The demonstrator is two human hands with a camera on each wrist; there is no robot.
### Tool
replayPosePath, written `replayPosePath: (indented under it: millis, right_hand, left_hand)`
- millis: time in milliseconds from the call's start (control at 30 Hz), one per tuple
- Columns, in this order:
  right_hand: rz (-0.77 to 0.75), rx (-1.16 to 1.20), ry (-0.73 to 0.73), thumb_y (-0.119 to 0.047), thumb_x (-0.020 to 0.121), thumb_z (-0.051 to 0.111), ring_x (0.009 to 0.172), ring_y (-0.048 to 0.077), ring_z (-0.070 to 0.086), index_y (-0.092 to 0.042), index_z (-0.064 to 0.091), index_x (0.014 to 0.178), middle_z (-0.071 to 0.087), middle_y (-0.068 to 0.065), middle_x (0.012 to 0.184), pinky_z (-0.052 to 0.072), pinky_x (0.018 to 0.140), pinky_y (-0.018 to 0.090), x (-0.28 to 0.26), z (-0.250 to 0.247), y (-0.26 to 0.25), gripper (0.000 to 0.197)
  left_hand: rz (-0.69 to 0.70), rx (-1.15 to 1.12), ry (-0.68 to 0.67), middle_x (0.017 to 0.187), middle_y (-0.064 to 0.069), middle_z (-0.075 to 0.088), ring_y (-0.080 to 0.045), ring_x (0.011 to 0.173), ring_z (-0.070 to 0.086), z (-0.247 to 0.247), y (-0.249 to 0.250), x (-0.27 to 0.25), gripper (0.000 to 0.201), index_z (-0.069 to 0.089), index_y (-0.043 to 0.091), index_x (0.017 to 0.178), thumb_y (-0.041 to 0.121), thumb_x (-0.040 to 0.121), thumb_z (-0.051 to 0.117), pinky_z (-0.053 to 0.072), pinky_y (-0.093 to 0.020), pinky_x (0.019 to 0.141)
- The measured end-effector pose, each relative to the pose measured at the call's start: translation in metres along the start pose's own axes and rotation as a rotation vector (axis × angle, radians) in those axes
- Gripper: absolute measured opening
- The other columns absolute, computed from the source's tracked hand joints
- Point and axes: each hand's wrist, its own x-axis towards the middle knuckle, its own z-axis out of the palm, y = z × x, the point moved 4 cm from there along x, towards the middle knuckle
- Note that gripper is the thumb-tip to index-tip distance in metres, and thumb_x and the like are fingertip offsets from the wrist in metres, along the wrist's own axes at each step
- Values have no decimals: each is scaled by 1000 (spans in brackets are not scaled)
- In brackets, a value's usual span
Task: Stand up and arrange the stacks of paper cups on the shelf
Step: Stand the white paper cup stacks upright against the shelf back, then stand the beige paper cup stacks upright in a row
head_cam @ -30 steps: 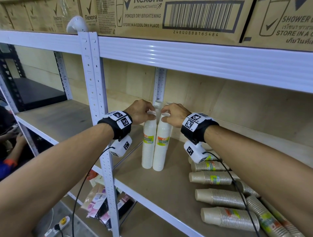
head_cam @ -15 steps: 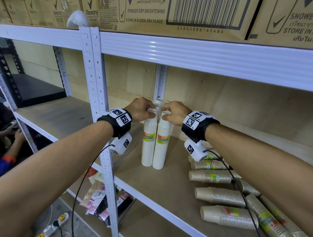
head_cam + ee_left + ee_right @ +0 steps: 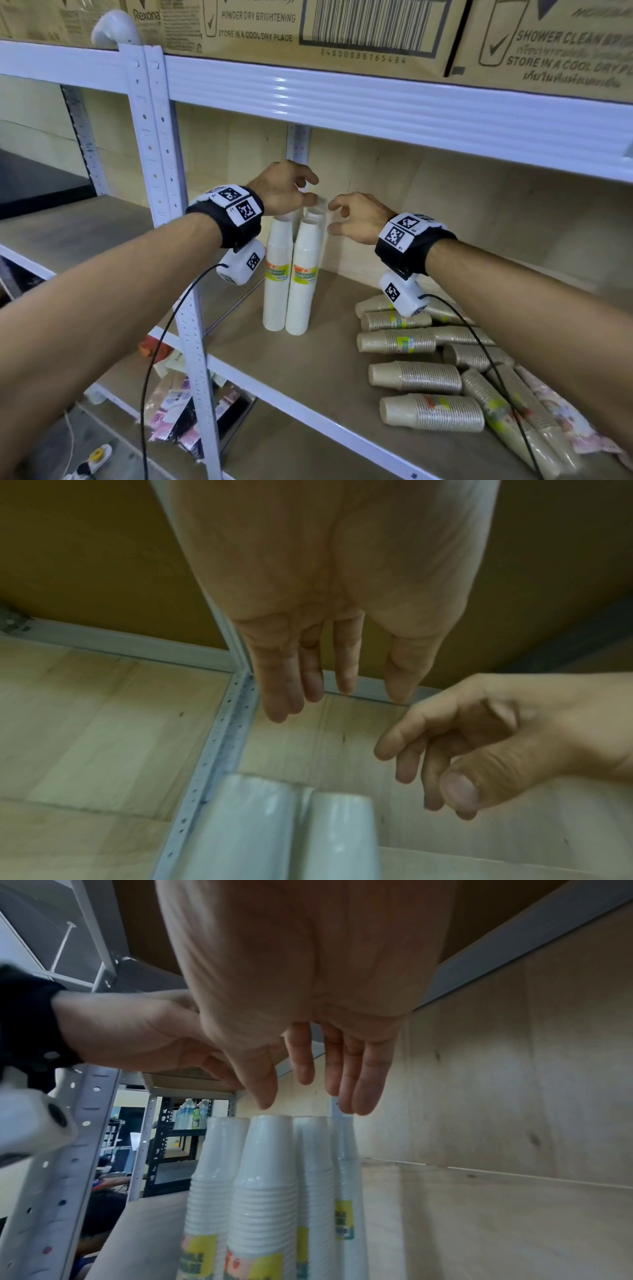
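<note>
Hovering our left hand (image 3: 286,186) and right hand (image 3: 358,217), fingers loose and holding nothing, just above the upright white cup stacks (image 3: 291,274) at the shelf (image 3: 308,373) back-left. Brown cup stacks (image 3: 416,377) lie tumbled to the right; a white upright post (image 3: 161,192) stands just left of our left wrist

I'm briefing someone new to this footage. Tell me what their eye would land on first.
First, the two hands, left hand and right hand, open just above the tops of the white cup stacks standing upright at the left back of the shelf. Next, the brown cup stacks lying on their sides in a jumble on the right. Above, printed cardboard boxes line the upper shelf.
</note>
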Motion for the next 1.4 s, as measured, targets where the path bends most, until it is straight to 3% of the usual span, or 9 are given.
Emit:
replayPosePath:
  millis: [100, 433, 667, 800, 933, 1067, 1133, 1300, 1400]
  right_hand:
    - [49, -26, -7, -36, 82, 72, 98, 18, 55, -22, 58, 131, 57, 2, 119, 41, 80, 25, -16, -10, 19, 53]
    - [229, -12, -97, -42, 77, 76, 94, 15, 60, -26, 60, 125, 62, -1, 111, 43, 77, 26, -91, -11, 84, 53]
    - [301, 70, -214, -38, 78, 77, 103, 16, 59, -24, 61, 127, 61, -1, 115, 48, 85, 27, -148, 34, 109, 54]
    - [309, 64, -285, -38, 75, 79, 105, 16, 59, -24, 60, 127, 61, -3, 117, 48, 84, 28, -171, 65, 114, 57]
    - [330, 51, -320, -38, 70, 80, 102, 19, 62, -26, 61, 127, 64, -3, 114, 53, 88, 35, -188, 95, 118, 61]
    - [322, -23, -368, -43, 70, 81, 103, 19, 61, -25, 61, 125, 64, -2, 114, 51, 85, 33, -201, 122, 123, 61]
    - [319, -36, -397, -43, 70, 80, 104, 19, 60, -24, 60, 125, 63, -3, 116, 48, 81, 30, -206, 130, 127, 62]
    - [300, -86, -435, -43, 69, 78, 107, 19, 59, -26, 63, 123, 61, -2, 119, 50, 89, 32, -216, 140, 134, 59]
    - [307, -125, -452, -45, 67, 79, 113, 19, 54, -29, 59, 127, 57, -3, 125, 46, 90, 32, -218, 147, 137, 65]
  left_hand:
    - [57, -55, -4, 115, 2, 63, -14, 104, 63, 6, 28, 7, 42, 65, 29, 119, 44, 81, 71, 50, -31, 96]
    - [194, -165, -183, 105, 1, 65, -15, 99, 64, 91, 95, 7, 37, 69, 25, 116, 36, 81, 74, 51, -28, 90]
    - [154, -163, -389, 103, 3, 63, -15, 94, 62, 186, 79, -11, 39, 68, 28, 114, 35, 77, 77, 48, -25, 83]
    - [88, -183, -464, 105, 3, 67, -14, 100, 64, 229, 56, -24, 40, 70, 26, 111, 30, 73, 82, 52, -27, 86]
    - [56, -171, -524, 101, -1, 58, -15, 88, 56, 262, 38, -37, 42, 66, 17, 118, 12, 78, 77, 46, -18, 65]
    - [34, -127, -541, 111, 2, 60, -15, 102, 58, 284, 21, -46, 51, 65, 25, 121, 21, 73, 81, 49, -26, 88]
    - [14, -129, -569, 117, 5, 61, -12, 106, 58, 295, 12, -48, 55, 64, 28, 120, 26, 68, 83, 49, -28, 93]
    - [13, -101, -569, 100, 8, 67, -11, 93, 61, 306, 5, -58, 38, 68, 28, 105, 18, 70, 79, 43, -20, 74]
    - [12, -90, -539, 112, 4, 66, -13, 101, 61, 308, 1, -60, 45, 66, 28, 112, 19, 70, 79, 47, -21, 79]
